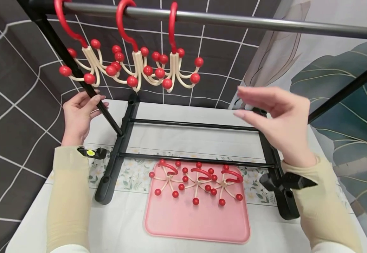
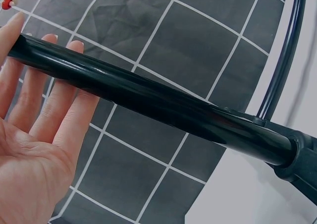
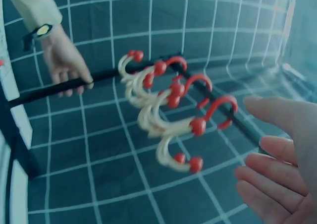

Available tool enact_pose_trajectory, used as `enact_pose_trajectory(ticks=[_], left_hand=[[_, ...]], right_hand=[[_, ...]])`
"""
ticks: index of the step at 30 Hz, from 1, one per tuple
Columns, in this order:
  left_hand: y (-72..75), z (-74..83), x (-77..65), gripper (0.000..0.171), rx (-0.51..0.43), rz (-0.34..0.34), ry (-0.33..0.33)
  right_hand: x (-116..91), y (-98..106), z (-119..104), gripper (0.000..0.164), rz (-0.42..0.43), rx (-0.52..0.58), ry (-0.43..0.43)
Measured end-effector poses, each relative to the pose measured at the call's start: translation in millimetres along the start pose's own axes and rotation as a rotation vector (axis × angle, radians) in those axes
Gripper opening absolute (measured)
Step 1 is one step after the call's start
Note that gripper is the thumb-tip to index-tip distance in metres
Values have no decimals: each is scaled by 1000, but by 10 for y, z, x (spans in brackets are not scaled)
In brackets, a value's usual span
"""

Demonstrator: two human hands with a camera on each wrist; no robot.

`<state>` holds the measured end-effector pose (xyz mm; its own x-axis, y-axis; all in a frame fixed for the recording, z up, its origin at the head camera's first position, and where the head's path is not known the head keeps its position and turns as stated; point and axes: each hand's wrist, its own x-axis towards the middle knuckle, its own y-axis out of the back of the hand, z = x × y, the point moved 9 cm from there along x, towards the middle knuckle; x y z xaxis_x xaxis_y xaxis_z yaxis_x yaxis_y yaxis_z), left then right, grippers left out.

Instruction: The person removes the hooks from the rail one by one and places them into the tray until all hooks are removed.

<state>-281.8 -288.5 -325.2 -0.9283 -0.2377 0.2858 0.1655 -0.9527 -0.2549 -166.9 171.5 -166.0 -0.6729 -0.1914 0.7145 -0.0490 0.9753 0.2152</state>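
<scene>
Gripping rack-post point(image 2: 163, 102) with left hand point(image 1: 80, 116), right hand point(image 1: 281, 123) empty, three hung claw hangers point(image 1: 138, 65) at eleven o'clock, three unhung hangers point(image 1: 198, 182) at six.

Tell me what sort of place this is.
Likely an indoor tabletop workspace, perhaps in a home, though the room itself isn't shown: a floral-banded white tablecloth, a grid-patterned dark backdrop and leaf-print drapery at the right suggest it.

There are six hangers point(image 1: 174, 63), one rack point(image 1: 234, 21), one tray point(image 1: 196, 223).
</scene>
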Motion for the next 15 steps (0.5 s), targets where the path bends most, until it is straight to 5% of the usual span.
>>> enact_pose_trajectory(ticks=[7,15], left_hand=[[1,0,3,30,3,-1,1],[-17,22,-1,29,-7,-12,-13]], right_hand=[[474,-228,-134,32,38,-77,145],[852,-545,-116,30,123,20,144]])
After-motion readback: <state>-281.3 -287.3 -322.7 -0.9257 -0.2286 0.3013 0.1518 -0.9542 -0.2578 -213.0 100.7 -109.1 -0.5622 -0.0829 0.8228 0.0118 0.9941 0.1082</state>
